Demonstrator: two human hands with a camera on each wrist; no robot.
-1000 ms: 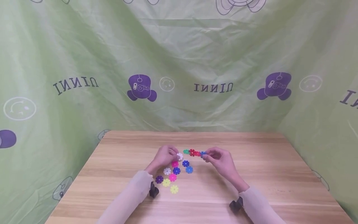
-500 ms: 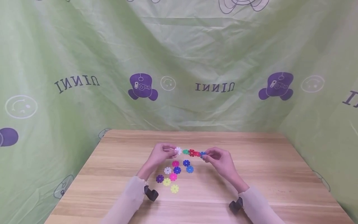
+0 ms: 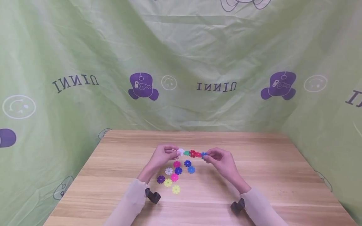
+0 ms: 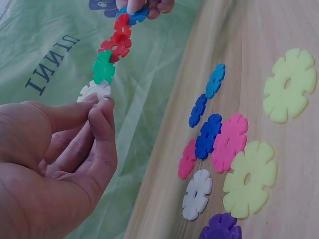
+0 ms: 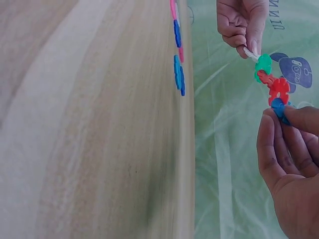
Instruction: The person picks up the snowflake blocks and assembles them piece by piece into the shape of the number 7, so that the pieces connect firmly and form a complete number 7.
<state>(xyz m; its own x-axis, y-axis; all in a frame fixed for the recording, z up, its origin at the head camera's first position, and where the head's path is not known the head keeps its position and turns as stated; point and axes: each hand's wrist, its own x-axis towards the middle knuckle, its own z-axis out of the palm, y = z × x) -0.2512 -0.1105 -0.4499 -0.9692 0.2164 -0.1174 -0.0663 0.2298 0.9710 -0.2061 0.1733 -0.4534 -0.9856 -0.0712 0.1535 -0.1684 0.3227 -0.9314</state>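
My left hand (image 3: 163, 155) pinches a white flower-shaped plastic disc (image 4: 95, 91) between thumb and fingertips. Its notched edge meets a green disc (image 4: 103, 67), which ends a short chain of interlocked discs. Beyond the green come a red disc (image 4: 116, 48), a second red disc (image 4: 122, 26) and a blue disc (image 4: 135, 17). That blue end is pinched by the thumb and fingers of my right hand (image 3: 224, 161). Both hands hold the row level above the table, as the right wrist view shows. Fingers partly cover the white and blue discs.
Loose flower discs lie on the wooden table (image 3: 271, 175) below the hands: yellow (image 3: 176, 189), purple (image 3: 161, 179), pink (image 3: 174, 177), white (image 3: 168, 171) and blue (image 3: 191, 169) ones among them. A green printed cloth (image 3: 181, 50) hangs behind and at both sides.
My left hand has lifted the white disc from over the loose discs up to the green end of the chain, closing the gap. My right hand has stayed nearly still.
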